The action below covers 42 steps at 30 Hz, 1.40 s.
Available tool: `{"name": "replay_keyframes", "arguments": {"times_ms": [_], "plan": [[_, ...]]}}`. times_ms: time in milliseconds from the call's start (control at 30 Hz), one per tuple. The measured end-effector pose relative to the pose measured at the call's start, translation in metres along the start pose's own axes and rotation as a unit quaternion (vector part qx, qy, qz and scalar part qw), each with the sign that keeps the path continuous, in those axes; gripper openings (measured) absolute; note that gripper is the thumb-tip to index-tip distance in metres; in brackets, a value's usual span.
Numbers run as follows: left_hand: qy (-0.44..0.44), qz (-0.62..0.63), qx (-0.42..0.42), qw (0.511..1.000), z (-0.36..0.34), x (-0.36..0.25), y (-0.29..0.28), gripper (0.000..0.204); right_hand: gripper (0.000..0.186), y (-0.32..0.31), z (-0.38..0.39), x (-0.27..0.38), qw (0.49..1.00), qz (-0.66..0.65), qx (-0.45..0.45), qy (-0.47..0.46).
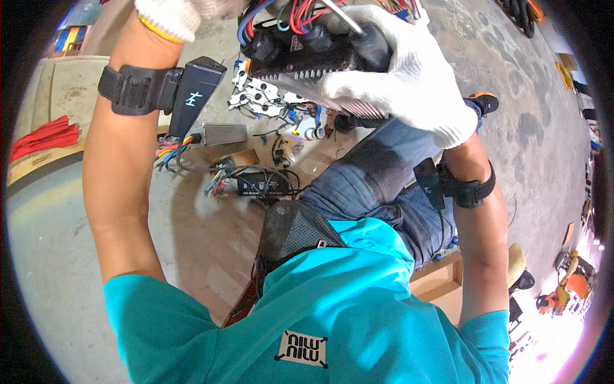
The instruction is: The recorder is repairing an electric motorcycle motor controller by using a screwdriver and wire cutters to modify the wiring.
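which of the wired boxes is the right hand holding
The raised finned box, gripped by the gloved right hand at the view's top; the silver box and black box lie on the floor.

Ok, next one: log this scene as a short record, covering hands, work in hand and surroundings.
Left hand: white knitted glove, cut off by the top edge; grip unclear
Right hand: white knitted glove, gripping the box's right end
Work in hand: black box with silver metal fins, raised above the floor
Attached: red, blue and black wires
Tool: slim silver metal rod over the box; upper end out of frame
Floor: grey finned metal box, black rectangular box
Far left: red fabric bundle
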<state>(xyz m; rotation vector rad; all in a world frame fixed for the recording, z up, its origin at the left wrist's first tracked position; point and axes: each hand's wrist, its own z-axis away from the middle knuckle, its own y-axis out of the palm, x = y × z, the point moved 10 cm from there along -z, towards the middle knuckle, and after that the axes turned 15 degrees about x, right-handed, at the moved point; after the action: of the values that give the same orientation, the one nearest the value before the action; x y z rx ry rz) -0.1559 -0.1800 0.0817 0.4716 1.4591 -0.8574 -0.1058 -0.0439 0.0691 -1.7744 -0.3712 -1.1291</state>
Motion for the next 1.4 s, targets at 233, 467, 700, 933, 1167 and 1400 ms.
{"name": "replay_keyframes", "arguments": {"times_ms": [233,467,700,933,1167,1400], "plan": [[0.095,-0.040,-0.033,0.994,0.008,-0.020,0.033,0.031,0.069,0.024,-0.001,-0.025,1.000,0.014,0.021,0.016],[-0.160,-0.013,-0.093,0.983,0.015,-0.001,0.039,0.035,0.057,0.032,0.003,-0.050,0.996,0.038,-0.013,-0.076],[-0.154,0.088,-0.244,0.953,0.067,0.086,0.001,0.015,0.049,0.015,0.020,-0.075,0.995,0.007,0.071,0.063],[-0.181,0.199,-0.342,0.900,0.117,0.132,-0.012,0.016,0.047,-0.043,0.066,-0.118,0.979,-0.112,-0.059,0.160],[-0.174,0.296,-0.395,0.852,0.167,0.164,-0.017,0.029,0.050,-0.069,0.111,-0.148,0.963,-0.070,-0.137,0.221],[-0.161,0.304,-0.449,0.825,0.182,0.183,0.001,0.034,0.051,-0.079,0.135,-0.166,0.960,-0.062,-0.159,0.221]]}}
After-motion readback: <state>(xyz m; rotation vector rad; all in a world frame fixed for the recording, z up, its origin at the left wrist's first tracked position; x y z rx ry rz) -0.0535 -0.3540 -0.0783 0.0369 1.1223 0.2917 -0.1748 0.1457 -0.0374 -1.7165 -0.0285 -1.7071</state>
